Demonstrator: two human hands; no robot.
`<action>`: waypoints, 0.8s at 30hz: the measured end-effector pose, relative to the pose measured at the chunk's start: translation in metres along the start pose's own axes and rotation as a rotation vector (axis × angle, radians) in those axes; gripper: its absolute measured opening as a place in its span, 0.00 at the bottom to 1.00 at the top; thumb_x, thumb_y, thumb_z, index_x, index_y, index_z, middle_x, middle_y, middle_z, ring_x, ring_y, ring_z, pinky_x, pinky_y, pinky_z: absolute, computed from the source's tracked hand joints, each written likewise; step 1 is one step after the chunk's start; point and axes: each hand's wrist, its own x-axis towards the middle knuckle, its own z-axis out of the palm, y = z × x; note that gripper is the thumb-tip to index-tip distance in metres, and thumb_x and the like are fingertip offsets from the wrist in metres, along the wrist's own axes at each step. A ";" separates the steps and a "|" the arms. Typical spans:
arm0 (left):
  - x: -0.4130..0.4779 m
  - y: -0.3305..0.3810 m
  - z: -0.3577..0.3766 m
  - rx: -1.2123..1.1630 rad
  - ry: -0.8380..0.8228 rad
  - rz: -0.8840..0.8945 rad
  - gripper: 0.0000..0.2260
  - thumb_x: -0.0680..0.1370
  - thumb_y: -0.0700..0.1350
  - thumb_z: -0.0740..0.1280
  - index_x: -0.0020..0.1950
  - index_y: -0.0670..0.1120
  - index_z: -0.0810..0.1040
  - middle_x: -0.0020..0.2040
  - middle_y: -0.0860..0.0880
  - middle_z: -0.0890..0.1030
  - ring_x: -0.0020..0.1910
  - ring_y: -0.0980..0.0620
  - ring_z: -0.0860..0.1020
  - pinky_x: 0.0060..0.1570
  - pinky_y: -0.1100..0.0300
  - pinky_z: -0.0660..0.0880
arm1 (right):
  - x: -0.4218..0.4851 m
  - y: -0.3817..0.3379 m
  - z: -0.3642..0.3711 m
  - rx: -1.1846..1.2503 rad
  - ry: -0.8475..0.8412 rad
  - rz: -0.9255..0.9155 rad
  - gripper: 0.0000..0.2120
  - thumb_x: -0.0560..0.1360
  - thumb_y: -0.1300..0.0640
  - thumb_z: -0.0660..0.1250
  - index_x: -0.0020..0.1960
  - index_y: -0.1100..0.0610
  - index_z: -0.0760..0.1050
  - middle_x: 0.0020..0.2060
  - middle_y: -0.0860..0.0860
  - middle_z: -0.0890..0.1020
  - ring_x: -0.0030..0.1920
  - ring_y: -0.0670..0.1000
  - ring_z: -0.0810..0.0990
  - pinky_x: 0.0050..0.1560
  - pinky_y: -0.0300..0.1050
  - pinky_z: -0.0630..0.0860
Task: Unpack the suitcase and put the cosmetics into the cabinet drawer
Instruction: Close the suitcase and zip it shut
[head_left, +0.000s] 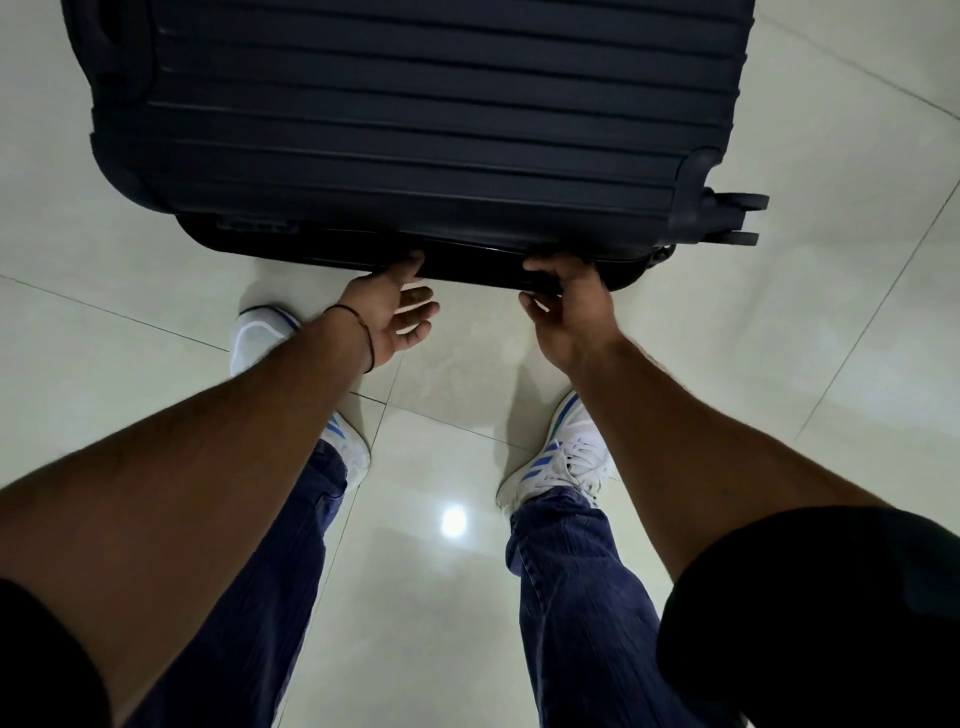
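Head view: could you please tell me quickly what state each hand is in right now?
Left hand: open, one fingertip touching the near edge of the suitcase, holding nothing.
Right hand: closed, fingers curled round the suitcase's near edge.

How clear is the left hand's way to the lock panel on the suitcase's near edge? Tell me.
Likely yes. The left hand touches the near edge of the suitcase, and the lock panel lies along that same edge to its left, uncovered, with nothing between them.
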 end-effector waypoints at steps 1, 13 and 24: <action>0.000 0.000 0.005 -0.021 -0.005 -0.003 0.08 0.81 0.50 0.65 0.49 0.46 0.76 0.49 0.47 0.80 0.45 0.50 0.81 0.40 0.58 0.76 | 0.000 0.000 -0.001 0.019 0.001 -0.001 0.10 0.71 0.69 0.68 0.47 0.56 0.75 0.41 0.52 0.80 0.49 0.53 0.77 0.56 0.45 0.74; -0.101 0.027 0.035 -0.252 0.279 0.231 0.07 0.76 0.42 0.65 0.39 0.41 0.76 0.29 0.46 0.78 0.22 0.55 0.75 0.24 0.65 0.67 | -0.108 -0.051 0.045 0.043 0.205 -0.161 0.12 0.62 0.64 0.66 0.44 0.59 0.70 0.30 0.54 0.66 0.26 0.49 0.64 0.30 0.41 0.63; -0.238 0.098 0.014 -0.044 0.577 0.279 0.14 0.67 0.50 0.70 0.27 0.43 0.75 0.23 0.46 0.79 0.21 0.50 0.75 0.31 0.59 0.76 | -0.237 -0.102 0.121 0.227 0.529 0.117 0.12 0.65 0.66 0.62 0.32 0.54 0.60 0.25 0.49 0.66 0.27 0.49 0.65 0.34 0.40 0.69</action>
